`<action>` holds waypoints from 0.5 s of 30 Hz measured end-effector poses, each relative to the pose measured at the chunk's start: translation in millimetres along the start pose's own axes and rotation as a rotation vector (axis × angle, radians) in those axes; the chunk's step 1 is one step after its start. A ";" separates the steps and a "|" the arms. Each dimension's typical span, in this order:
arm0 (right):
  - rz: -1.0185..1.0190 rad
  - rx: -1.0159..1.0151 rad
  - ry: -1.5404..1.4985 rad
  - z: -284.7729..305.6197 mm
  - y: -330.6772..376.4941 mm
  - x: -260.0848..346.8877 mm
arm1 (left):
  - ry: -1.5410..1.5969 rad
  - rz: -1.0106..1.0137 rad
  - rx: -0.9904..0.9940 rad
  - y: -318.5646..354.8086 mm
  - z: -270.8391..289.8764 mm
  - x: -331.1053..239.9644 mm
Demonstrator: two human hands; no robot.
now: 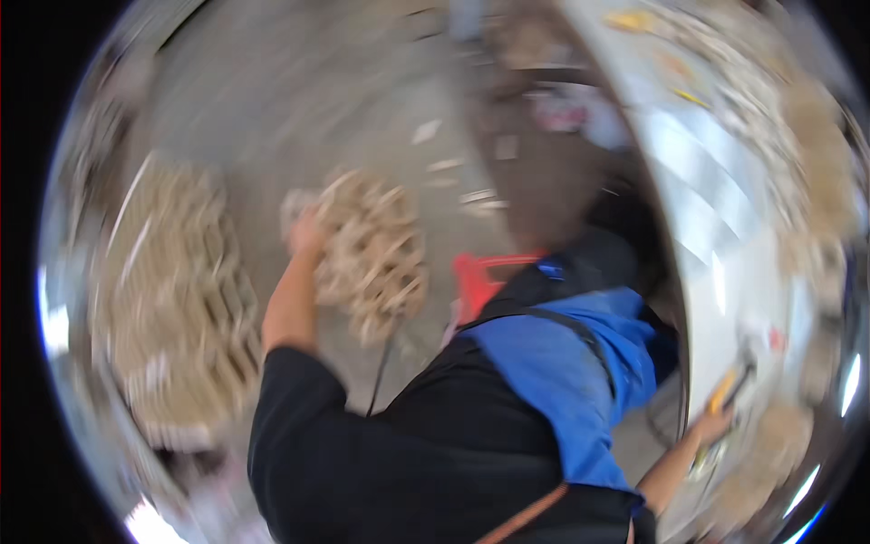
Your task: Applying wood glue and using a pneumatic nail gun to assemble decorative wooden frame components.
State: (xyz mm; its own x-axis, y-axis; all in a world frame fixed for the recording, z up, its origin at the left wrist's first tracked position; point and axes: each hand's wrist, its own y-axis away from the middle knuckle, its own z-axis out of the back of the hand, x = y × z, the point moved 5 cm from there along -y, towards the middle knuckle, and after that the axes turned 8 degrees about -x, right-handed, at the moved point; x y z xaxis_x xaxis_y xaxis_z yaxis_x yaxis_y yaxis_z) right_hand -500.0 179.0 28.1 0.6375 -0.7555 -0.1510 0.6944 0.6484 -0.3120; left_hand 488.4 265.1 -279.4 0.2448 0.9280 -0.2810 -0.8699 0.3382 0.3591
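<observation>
The picture is heavily blurred by motion. My left hand (306, 234) reaches out over the grey floor and grips a pale wooden lattice piece (376, 249) made of several joined slats. My right hand (713, 424) rests at the lower right on the edge of a white workbench (716, 236), closed around a yellow and black tool (728, 388). My black sleeve and a blue and black apron fill the lower middle of the view.
A stack of similar wooden lattice pieces (177, 290) lies on the floor at the left. A red plastic stool (480, 276) stands by my body. Scattered pale scraps (453, 168) dot the grey floor. More wooden parts line the bench's far right.
</observation>
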 end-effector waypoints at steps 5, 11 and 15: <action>-0.127 -0.188 -0.213 -75.2 -22.3 82.5 | 0.388 -0.359 0.589 63.8 -3.3 -96.9; -0.028 -0.462 -0.286 -78.3 -48.9 34.2 | 2.105 1.508 1.675 350.3 119.1 -386.7; -0.060 -0.445 -0.254 -75.8 -48.8 -2.9 | 2.253 2.073 1.770 17.4 63.3 -337.9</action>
State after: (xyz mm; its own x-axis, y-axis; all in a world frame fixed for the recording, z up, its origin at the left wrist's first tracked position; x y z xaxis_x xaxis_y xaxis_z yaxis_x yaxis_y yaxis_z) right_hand -561.0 142.4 -27.3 0.7006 -0.7072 0.0947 0.5578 0.4602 -0.6907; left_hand 417.6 -32.7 -121.9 -0.0992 -0.1518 0.9834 0.5547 0.8121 0.1813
